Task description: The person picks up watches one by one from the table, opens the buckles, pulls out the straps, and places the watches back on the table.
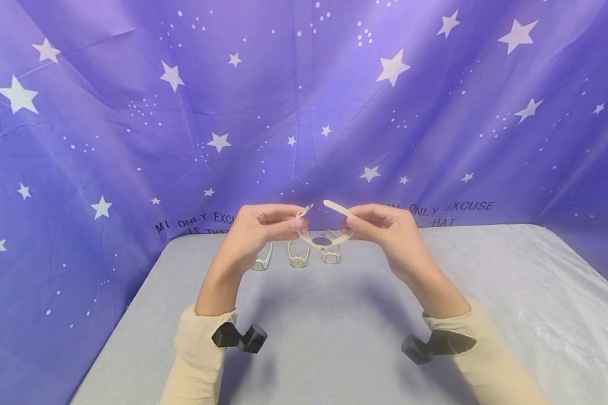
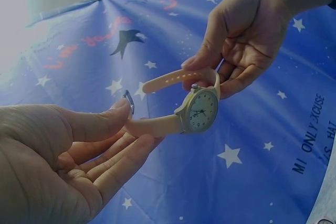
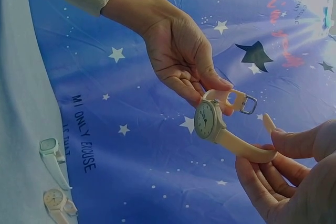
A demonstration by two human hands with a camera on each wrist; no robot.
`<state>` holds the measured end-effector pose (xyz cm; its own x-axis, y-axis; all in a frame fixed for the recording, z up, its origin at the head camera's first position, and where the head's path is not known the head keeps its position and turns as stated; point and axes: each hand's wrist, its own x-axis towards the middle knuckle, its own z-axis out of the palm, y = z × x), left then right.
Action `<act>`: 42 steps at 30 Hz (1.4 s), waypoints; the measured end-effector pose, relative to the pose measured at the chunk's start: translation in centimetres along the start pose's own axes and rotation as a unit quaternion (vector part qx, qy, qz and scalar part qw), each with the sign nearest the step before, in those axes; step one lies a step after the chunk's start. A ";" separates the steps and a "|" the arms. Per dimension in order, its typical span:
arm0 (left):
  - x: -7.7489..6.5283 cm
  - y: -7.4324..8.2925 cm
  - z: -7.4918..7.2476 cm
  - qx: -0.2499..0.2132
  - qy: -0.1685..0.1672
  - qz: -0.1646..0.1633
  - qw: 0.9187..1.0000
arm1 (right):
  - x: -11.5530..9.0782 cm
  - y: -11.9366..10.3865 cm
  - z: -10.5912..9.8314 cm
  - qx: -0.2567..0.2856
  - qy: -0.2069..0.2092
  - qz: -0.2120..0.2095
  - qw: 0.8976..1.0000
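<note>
A cream wristwatch [image 2: 201, 110] with a round pale dial is held up by both hands, its strap unfastened and curved upward. My left hand [image 1: 258, 230] pinches the strap near the metal buckle [image 3: 249, 105] between thumb and fingers. On the other side, my right hand [image 1: 390, 233] pinches the strap part with the row of holes [image 2: 181, 76], and its rounded tip sticks out past the thumb. A gap separates the buckle from that strap tip. The dial faces away from the head camera, and both wrist views show it with dark hands and marks.
Behind the held watch, more watches lie in a row on the grey cloth-covered table [image 1: 324, 337]: a mint green one [image 1: 260, 264], a beige one [image 1: 298, 262] and a pinkish one [image 1: 331, 258]. A purple-blue curtain [image 1: 284, 101] with white stars hangs at the table's back and left.
</note>
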<state>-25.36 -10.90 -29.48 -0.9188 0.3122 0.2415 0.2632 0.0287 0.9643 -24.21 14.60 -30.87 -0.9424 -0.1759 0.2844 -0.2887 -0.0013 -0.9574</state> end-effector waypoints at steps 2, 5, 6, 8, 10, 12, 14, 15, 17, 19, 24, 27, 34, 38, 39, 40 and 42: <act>0.0 0.0 0.0 -0.001 0.001 0.002 1.000 | 0.0 0.0 0.0 0.000 0.000 -0.003 1.000; -0.1 0.1 0.1 -0.004 0.004 0.003 1.000 | 0.0 0.0 0.0 0.001 0.000 -0.003 1.000; -0.1 0.1 0.1 -0.006 0.005 0.002 1.000 | 0.0 0.0 -0.1 0.001 0.000 -0.003 1.000; -0.1 0.2 0.2 -0.007 0.007 0.003 1.000 | 0.0 -0.1 -0.1 0.000 0.000 -0.002 1.000; 0.0 0.1 0.2 -0.006 0.007 0.004 1.000 | 0.0 -0.1 0.0 0.000 -0.001 0.001 1.000; 0.0 0.1 0.3 -0.009 0.007 0.001 1.000 | 0.0 -0.1 0.0 0.001 -0.002 0.001 1.000; 0.0 0.1 0.3 -0.014 0.007 -0.001 1.000 | 0.0 -0.2 0.0 0.002 -0.004 0.001 1.000; 0.0 0.1 0.4 -0.017 0.006 -0.002 1.000 | 0.0 -0.2 0.0 0.003 -0.006 0.001 1.000; 0.0 0.1 0.5 -0.024 0.005 -0.005 1.000 | 0.0 -0.2 0.1 0.005 -0.008 0.000 1.000; 0.0 0.1 0.5 -0.026 0.004 -0.005 1.000 | 0.0 -0.2 0.1 0.006 -0.009 0.000 1.000; 0.0 0.2 0.6 -0.027 0.004 -0.004 1.000 | 0.0 -0.1 0.1 0.011 -0.011 -0.006 1.000; 0.0 0.2 0.7 -0.027 0.006 0.000 1.000 | 0.0 0.0 0.1 0.013 -0.012 -0.009 1.000; 0.0 0.4 1.3 -0.019 0.007 0.020 1.000 | 0.0 -0.1 0.1 0.032 -0.004 -0.024 0.999; 0.0 0.3 1.7 -0.015 0.006 0.034 0.999 | 0.0 0.0 0.1 0.037 -0.002 -0.036 0.999; -0.1 0.2 1.8 -0.013 0.006 0.037 0.999 | 0.0 0.0 0.1 0.038 -0.002 -0.038 0.999; -0.1 0.2 1.8 -0.012 0.005 0.039 0.999 | 0.0 0.0 0.2 0.037 -0.003 -0.040 0.999; 0.0 0.1 2.0 -0.015 0.006 0.039 0.999 | -0.1 -0.1 0.2 0.039 -0.004 -0.040 0.998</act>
<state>-24.70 -9.01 -29.61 -0.8992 0.3012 0.3173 0.3256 -0.0239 0.9452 -24.11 14.45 -30.82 -0.9152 -0.1793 0.3608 -0.3496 -0.0917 -0.9324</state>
